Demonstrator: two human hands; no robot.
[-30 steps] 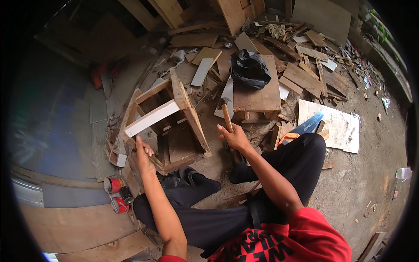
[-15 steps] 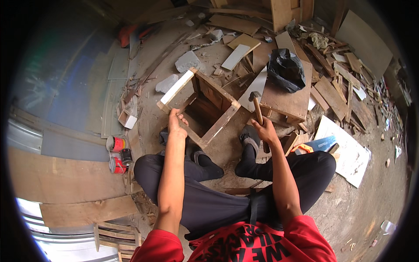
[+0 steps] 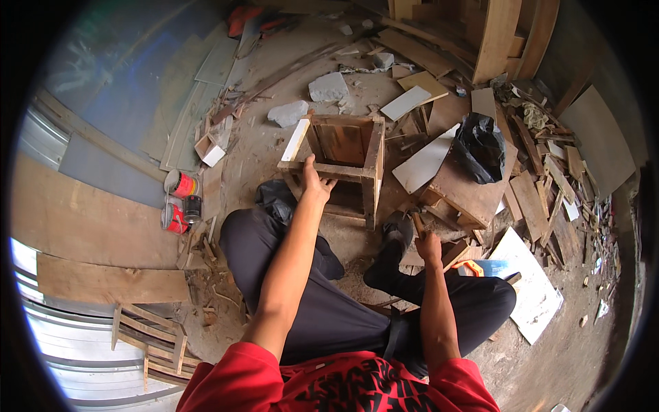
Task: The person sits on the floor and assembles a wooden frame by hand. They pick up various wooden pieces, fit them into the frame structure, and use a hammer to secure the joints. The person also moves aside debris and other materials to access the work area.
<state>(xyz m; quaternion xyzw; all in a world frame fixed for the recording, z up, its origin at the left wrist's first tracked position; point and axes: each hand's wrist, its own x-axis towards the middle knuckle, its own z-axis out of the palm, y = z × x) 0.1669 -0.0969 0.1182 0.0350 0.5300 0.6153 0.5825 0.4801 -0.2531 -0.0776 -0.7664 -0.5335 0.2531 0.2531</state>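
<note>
A small wooden stool frame (image 3: 373,172) stands upright on the floor in front of my feet. Its top is uncovered, and one rail carries a white strip (image 3: 296,141). My left hand (image 3: 317,182) grips the near top rail, thumb and fingers around the wood. Lower and to the right, my right hand (image 3: 430,248) is closed round the handle of a hammer (image 3: 418,224). The hammer's head is hard to make out against the wood behind it. Hammer and frame are apart.
A wooden box (image 3: 473,189) bears a black plastic bag (image 3: 478,147) at the right. By my right knee a handsaw (image 3: 495,268) lies on a white board (image 3: 532,305). Paint cans (image 3: 181,184) stand left. Concrete chunks (image 3: 328,87) and scrap wood (image 3: 532,199) lie beyond.
The stool frame has gone from tilted to upright, with my left hand still on its rail. My right hand has lowered the hammer. The whole view has shifted.
</note>
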